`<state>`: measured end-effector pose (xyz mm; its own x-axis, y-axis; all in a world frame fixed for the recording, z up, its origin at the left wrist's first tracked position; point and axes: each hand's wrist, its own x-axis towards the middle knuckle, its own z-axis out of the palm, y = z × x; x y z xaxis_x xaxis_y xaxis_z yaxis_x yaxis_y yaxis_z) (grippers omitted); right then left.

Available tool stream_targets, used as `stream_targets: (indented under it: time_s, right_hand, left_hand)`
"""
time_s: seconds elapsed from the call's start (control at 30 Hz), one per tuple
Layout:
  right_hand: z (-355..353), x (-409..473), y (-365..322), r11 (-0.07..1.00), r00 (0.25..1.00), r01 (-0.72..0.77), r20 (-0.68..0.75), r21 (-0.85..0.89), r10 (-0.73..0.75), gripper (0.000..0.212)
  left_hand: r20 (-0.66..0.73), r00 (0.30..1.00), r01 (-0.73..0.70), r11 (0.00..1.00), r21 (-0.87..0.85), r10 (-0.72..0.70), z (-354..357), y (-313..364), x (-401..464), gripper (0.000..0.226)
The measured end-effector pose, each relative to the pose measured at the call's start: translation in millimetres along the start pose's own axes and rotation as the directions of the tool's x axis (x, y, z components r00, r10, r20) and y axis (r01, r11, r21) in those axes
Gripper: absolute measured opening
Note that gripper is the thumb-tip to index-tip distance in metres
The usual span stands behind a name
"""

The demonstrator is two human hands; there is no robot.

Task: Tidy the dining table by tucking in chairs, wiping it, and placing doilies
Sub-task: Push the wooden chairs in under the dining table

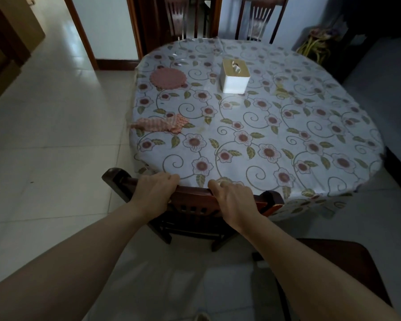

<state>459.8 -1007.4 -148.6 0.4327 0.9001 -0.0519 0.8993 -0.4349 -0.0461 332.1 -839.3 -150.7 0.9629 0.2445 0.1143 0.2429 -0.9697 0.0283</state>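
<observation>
A dark wooden chair (195, 200) stands at the near edge of the dining table (310, 144), its back pressed against the floral plastic cloth. My left hand (154, 193) grips the top rail near its left end, and my right hand (233, 201) grips the rail further right. A round pink doily (168, 78) lies flat at the table's far left. A crumpled pink checked cloth (164, 123) lies near the left edge, closer to me.
A white tissue box (234, 76) stands near the table's middle back. Two chairs (181, 17) (261, 18) stand at the far side. A dark stool seat (333, 262) is at my lower right. Pale tiled floor lies to the left.
</observation>
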Motion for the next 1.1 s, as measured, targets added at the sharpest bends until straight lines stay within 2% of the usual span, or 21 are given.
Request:
stream_targets:
  time_s: [0.23, 0.3, 0.4, 0.73, 0.97, 1.03, 1.1]
  right_hand:
    - [6, 16, 0, 0.999, 0.999, -0.016, -0.045, 0.04, 0.018, 0.024]
    - [5, 16, 15, 0.999, 0.998, -0.044, -0.038, -0.007, 0.044, 0.023]
    - [3, 17, 36, 0.995, 0.997, -0.077, -0.024, -0.066, 0.076, 0.026]
    - [5, 25, 47, 0.997, 0.999, -0.044, -0.03, -0.06, 0.042, 0.031]
    - [2, 23, 41, 0.985, 0.995, -0.098, 0.013, -0.145, 0.101, 0.051]
    - [-3, 22, 39, 0.983, 0.993, -0.098, 0.052, -0.154, 0.108, 0.067]
    - [-13, 20, 34, 0.984, 0.989, -0.116, 0.077, -0.135, 0.128, 0.09]
  left_hand:
    - [-0.067, 0.998, -0.019, 1.0, 0.025, 0.021, 2, -10, 8, 0.035]
    - [-0.059, 0.998, -0.008, 1.0, 0.03, 0.01, 6, 3, 16, 0.037]
    - [0.026, 0.999, 0.042, 0.998, 0.04, -0.043, 13, 20, 32, 0.036]
    - [0.111, 0.979, 0.15, 0.972, 0.182, -0.172, 12, 26, 50, 0.034]
    - [0.109, 0.976, 0.176, 0.979, 0.105, -0.187, 12, 28, 47, 0.038]
    - [0.138, 0.975, 0.169, 0.984, 0.057, -0.175, 8, 28, 47, 0.052]
    - [0.169, 0.971, 0.169, 0.985, 0.024, -0.171, -3, 30, 44, 0.076]
